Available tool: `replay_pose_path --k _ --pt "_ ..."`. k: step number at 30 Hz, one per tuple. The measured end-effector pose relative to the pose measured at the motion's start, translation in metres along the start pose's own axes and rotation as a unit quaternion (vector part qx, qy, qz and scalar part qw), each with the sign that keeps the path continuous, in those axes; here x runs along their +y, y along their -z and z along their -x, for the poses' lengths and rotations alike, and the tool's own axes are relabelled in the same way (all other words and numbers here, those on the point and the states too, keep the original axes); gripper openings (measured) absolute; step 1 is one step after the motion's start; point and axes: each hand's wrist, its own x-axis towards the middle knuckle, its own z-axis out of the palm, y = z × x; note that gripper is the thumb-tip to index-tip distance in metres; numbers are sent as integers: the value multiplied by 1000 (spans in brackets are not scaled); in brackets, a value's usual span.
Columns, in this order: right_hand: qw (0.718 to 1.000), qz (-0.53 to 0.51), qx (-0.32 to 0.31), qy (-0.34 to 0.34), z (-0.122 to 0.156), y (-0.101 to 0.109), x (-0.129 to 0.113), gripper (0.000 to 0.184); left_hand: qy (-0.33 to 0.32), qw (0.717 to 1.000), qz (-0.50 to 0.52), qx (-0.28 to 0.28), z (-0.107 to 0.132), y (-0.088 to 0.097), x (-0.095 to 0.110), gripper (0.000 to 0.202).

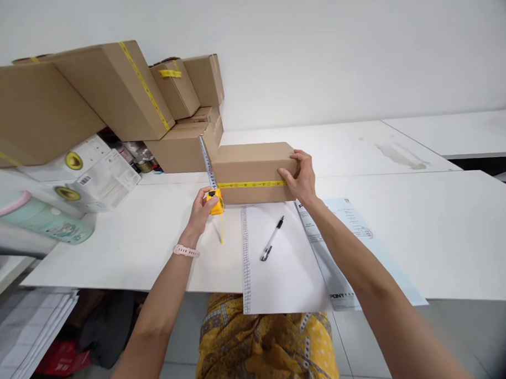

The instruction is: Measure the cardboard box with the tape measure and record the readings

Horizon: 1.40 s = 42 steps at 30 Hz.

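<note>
My left hand (201,210) is closed around a yellow tape measure (216,203) with a wrist strap hanging down. Its blade (207,161) is drawn out and runs up along the left end of a cardboard box (251,172). Yellow printed tape crosses the front of that box. At the box's right end, my right hand (301,177) grips the edge, thumb on the front and fingers on the far side. Just in front of the box lies an open spiral notebook (292,268) with a black-capped clear pen (272,239) on its page.
Several cardboard boxes (111,90) are stacked at the back left, above white cartons with avocado pictures (87,172). A mint tumbler (48,218) with a pink rim is at the left. Printed sheets (359,237) lie beneath my right forearm. A white wall stands behind the table (442,235).
</note>
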Motion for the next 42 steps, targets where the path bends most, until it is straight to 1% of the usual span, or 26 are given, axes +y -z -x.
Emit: replay_pose_path --k 2,4,6,8,9,11,13,15,16,18,21,24,26,28,29,31,34,35,36,37,39,40,42 --pt "1000 -2 2 -5 5 -6 10 44 9 1000 3 -3 -6 -2 -6 58" --pt "1000 -3 -5 -13 11 -8 14 41 11 1000 10 10 -9 -2 -8 57" --pt "1000 -2 -18 -23 16 -6 12 38 -4 1000 12 29 -5 0 -6 58" --pt "999 1 -16 -30 19 1 1 36 -33 999 -2 29 3 4 3 60" --pt "999 -3 -6 -35 18 7 -7 36 -47 999 -21 11 9 5 9 60" --pt "998 -27 11 -49 12 20 -30 40 -70 991 -97 -52 23 5 22 60" --pt "994 -80 0 -70 4 34 -56 47 -88 966 -212 -119 37 2 35 59" --pt "989 -119 -21 -81 -4 45 -79 53 -104 926 -318 -173 48 -4 43 58" --pt "987 -135 -30 -83 -5 50 -88 54 -111 907 -355 -197 52 -7 46 59" --pt "981 -163 -54 -88 -2 55 -98 54 -124 879 -396 -235 58 -11 46 60" --pt "972 -191 -75 -111 16 57 -102 49 -140 862 -418 -252 62 -13 41 63" --pt "975 -170 -60 -130 41 53 -101 49 -138 862 -417 -253 66 -15 34 68" --pt "979 -148 -67 -126 57 49 -105 49 -132 877 -388 -250 69 -19 31 82" --pt "979 -138 -104 -108 69 43 -110 48 -125 896 -351 -243 72 -26 31 92" --pt "979 -133 -125 -90 74 40 -112 46 -124 901 -340 -238 73 -29 32 91" --pt "983 -105 -144 -46 81 35 -113 40 -129 903 -337 -232 73 -36 36 78" --pt "992 -5 -126 -5 88 33 -99 32 -167 896 -354 -209 60 -40 50 64" --pt "990 41 -134 0 91 33 -91 30 -191 893 -360 -193 51 -41 56 62" --pt "983 92 -158 8 93 34 -83 28 -219 888 -367 -173 40 -42 61 61" --pt "970 145 -195 22 96 34 -75 26 -248 881 -374 -151 26 -42 67 60" --pt "926 239 -284 72 102 35 -62 26 -294 864 -394 -111 -6 -45 75 57" --pt "901 273 -322 103 104 35 -58 28 -307 854 -408 -98 -23 -47 78 57" --pt "861 313 -367 160 108 35 -55 30 -313 843 -429 -87 -56 -51 79 58"
